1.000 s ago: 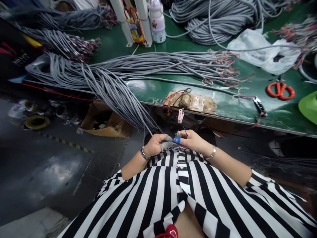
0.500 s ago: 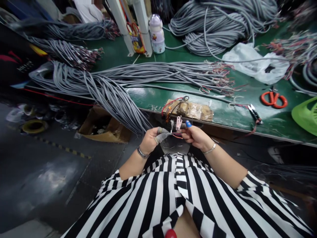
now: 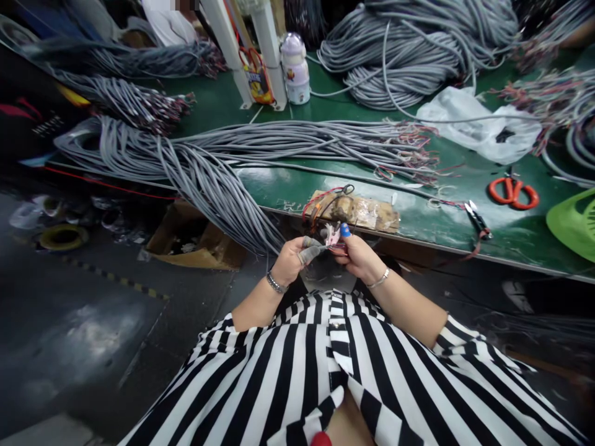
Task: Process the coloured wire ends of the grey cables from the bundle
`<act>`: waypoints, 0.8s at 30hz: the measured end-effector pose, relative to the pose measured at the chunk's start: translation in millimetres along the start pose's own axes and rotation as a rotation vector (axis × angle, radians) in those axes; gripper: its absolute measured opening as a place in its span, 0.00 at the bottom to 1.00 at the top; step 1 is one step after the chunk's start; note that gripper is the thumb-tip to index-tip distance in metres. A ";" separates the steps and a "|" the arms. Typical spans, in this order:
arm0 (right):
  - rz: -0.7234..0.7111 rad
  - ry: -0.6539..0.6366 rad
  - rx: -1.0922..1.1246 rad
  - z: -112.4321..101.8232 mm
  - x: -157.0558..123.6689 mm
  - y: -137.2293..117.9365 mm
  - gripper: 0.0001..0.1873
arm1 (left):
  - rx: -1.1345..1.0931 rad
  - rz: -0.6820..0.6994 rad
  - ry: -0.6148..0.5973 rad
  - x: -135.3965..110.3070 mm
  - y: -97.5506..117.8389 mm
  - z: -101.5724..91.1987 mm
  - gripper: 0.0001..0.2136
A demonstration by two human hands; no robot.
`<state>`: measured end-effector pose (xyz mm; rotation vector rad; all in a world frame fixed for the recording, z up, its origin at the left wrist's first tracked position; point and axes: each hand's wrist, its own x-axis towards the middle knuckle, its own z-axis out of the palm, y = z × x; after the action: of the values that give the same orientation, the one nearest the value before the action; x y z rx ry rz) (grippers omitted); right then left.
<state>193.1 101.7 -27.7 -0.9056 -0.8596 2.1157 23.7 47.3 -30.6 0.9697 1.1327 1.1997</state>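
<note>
In front of my striped shirt my two hands meet just off the table's front edge. My left hand (image 3: 289, 260), with grey wrapping on its thumb and finger, is closed on the end of a grey cable (image 3: 318, 249). Thin red and dark wires (image 3: 338, 249) come out of that end. My right hand (image 3: 360, 257), wearing a blue cover on the thumb tip, pinches these wires. A small pink-white piece (image 3: 332, 235) shows between the hands by the blue thumb; its kind and whether I grip it are unclear.
Just beyond my hands a taped wooden block (image 3: 367, 210) lies at the table edge. A bundle of grey cables (image 3: 223, 179) hangs over the edge at left. Nippers (image 3: 476, 220), orange-handled scissors (image 3: 512, 191), a plastic bag (image 3: 478, 124) and a green basket (image 3: 574, 217) are at right.
My hands have come closer together, the right one moving left and the left one slightly right. The pink-white piece, upright before, is now tilted and partly covered by the right thumb.
</note>
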 end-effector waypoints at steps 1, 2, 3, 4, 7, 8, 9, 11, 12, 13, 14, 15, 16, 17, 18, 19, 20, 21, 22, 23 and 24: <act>0.001 -0.005 0.026 0.9 1.2 -0.4 0.31 | 0.007 -0.002 -0.004 -0.8 1.0 0.8 0.19; -0.005 -0.007 0.045 1.8 2.2 -0.7 0.31 | 0.012 -0.002 -0.009 -1.7 1.9 1.7 0.19; -0.015 -0.009 0.058 2.7 3.0 -0.9 0.31 | 0.016 -0.003 -0.018 -2.5 2.5 2.7 0.19; -0.026 -0.012 0.067 3.5 3.5 -0.9 0.31 | 0.017 -0.004 -0.026 -3.3 2.7 3.7 0.19; -0.044 -0.002 0.076 5.3 4.0 -0.3 0.30 | 0.012 -0.018 -0.039 -4.8 0.9 5.9 0.19; -0.045 0.005 0.076 5.8 3.9 0.1 0.30 | 0.009 -0.024 -0.040 -5.0 -0.2 6.4 0.19; -0.046 0.013 0.078 6.2 3.7 0.6 0.30 | 0.005 -0.032 -0.041 -5.1 -1.3 6.7 0.19; -0.047 0.024 0.094 7.2 3.0 1.6 0.30 | -0.009 -0.048 -0.039 -5.4 -2.8 7.2 0.19; -0.048 0.030 0.110 7.6 2.5 2.1 0.30 | -0.018 -0.056 -0.036 -5.7 -3.1 7.4 0.20; -0.043 0.034 0.126 7.8 1.9 2.7 0.30 | -0.029 -0.062 -0.032 -6.3 -3.2 7.5 0.20; -0.035 0.036 0.141 7.6 1.3 3.2 0.31 | -0.041 -0.067 -0.028 -7.3 -3.0 7.5 0.21; -0.020 0.034 0.153 6.9 0.6 3.8 0.31 | -0.051 -0.071 -0.025 -8.6 -2.8 7.4 0.21; -0.002 0.027 0.162 5.6 0.1 4.5 0.32 | -0.058 -0.074 -0.025 -10.6 -2.6 7.1 0.22; 0.016 0.018 0.170 3.7 -0.5 5.4 0.32 | -0.063 -0.076 -0.029 -13.2 -2.6 6.6 0.22; 0.031 0.007 0.176 1.4 -1.0 6.3 0.32 | -0.066 -0.076 -0.036 -16.4 -2.7 5.8 0.21; 0.043 -0.002 0.179 -1.3 -1.6 7.3 0.32 | -0.066 -0.075 -0.046 -20.2 -3.0 4.7 0.20; 0.052 -0.004 0.181 -4.1 -2.3 8.3 0.32 | -0.064 -0.074 -0.057 -24.5 -3.6 3.3 0.19; 0.063 -0.004 0.178 -6.9 -3.1 9.3 0.32 | -0.058 -0.073 -0.069 -29.3 -4.4 1.6 0.18; 0.076 -0.002 0.174 -9.5 -3.9 10.2 0.32 | -0.048 -0.074 -0.081 -34.1 -5.3 -0.4 0.18; 0.092 -0.001 0.168 -11.6 -4.8 10.8 0.32 | -0.032 -0.079 -0.092 -38.9 -6.3 -2.5 0.17; 0.109 -0.001 0.161 -13.2 -5.7 11.1 0.32 | -0.008 -0.085 -0.100 -43.3 -7.4 -4.8 0.16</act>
<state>203.0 95.2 -41.4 -0.8845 -0.6419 2.2424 20.1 3.4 -32.9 0.9554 1.0780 1.0755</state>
